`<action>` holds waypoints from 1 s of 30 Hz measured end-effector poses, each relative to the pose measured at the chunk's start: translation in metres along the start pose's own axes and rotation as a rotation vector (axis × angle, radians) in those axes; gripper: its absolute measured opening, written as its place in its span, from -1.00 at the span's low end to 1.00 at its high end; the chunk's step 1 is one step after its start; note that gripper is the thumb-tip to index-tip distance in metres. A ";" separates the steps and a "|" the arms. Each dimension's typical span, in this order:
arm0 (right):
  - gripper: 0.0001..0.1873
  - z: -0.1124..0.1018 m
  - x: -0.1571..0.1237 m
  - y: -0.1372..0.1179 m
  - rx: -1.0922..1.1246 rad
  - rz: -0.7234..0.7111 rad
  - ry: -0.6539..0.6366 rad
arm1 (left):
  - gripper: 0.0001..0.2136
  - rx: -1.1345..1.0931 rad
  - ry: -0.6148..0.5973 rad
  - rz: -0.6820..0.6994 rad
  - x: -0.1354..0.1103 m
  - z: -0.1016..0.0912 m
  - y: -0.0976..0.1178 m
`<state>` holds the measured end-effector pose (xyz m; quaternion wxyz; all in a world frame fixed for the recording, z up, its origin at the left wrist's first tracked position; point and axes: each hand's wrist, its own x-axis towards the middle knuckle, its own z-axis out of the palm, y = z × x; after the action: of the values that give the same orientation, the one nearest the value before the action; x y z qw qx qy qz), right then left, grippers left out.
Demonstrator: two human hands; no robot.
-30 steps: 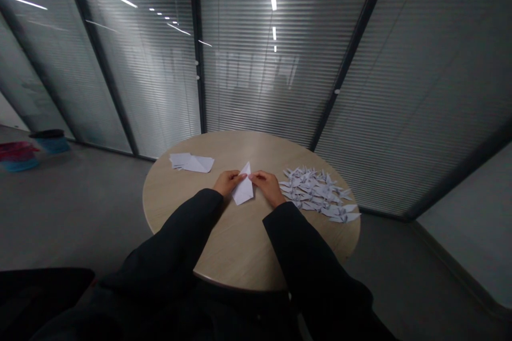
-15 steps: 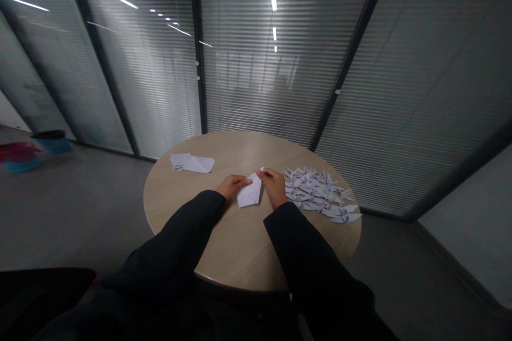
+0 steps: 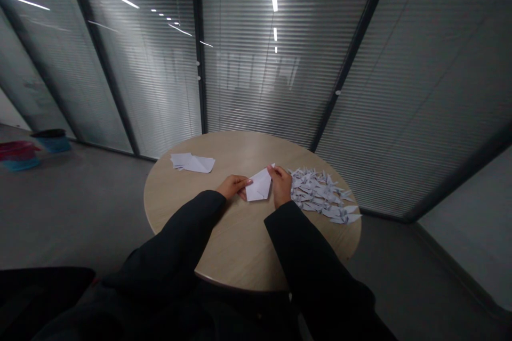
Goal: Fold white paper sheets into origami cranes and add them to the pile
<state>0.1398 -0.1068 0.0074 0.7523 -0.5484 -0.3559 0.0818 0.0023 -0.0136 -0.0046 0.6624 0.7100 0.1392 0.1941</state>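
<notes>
Between my two hands is a partly folded sheet of white paper (image 3: 258, 186), held above the middle of the round table. My left hand (image 3: 234, 186) pinches its left edge with the thumb on top. At the upper right corner my right hand (image 3: 281, 183) grips the paper between thumb and fingers. Close by on the right lies a pile of folded paper cranes (image 3: 320, 192), partly hidden behind my right hand. To the left of my hands is a small stack of white paper sheets (image 3: 196, 163).
The round wooden table (image 3: 240, 256) stands against a glass partition with blinds (image 3: 264, 96). On the floor at far left are a red and blue basin (image 3: 19, 155) and a blue bucket (image 3: 54, 141). A dark object (image 3: 44, 293) is at lower left.
My right hand has moved slightly right with the paper's corner. The folded paper has shifted right and turned, and more of its width shows between my hands.
</notes>
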 end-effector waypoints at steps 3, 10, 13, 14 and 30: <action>-0.65 -0.001 0.003 0.004 0.036 0.025 0.032 | -0.58 0.002 0.009 0.021 0.001 -0.002 -0.002; -0.66 0.000 0.002 0.005 0.064 0.069 -0.001 | -0.44 -0.036 0.012 0.132 0.001 -0.004 -0.004; -0.66 0.001 0.000 0.002 0.068 0.088 -0.037 | -0.42 -0.014 0.010 0.164 -0.001 -0.004 -0.004; -0.66 0.001 -0.001 0.001 0.060 0.093 -0.043 | -0.43 0.000 0.014 0.171 -0.001 -0.005 -0.004; -0.62 0.006 -0.004 0.001 0.107 0.182 -0.179 | -0.62 0.265 0.192 0.256 -0.006 -0.002 0.007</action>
<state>0.1337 -0.1039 0.0053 0.7353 -0.5279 -0.3655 0.2169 -0.0045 -0.0153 0.0016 0.5169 0.7810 0.1347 0.3237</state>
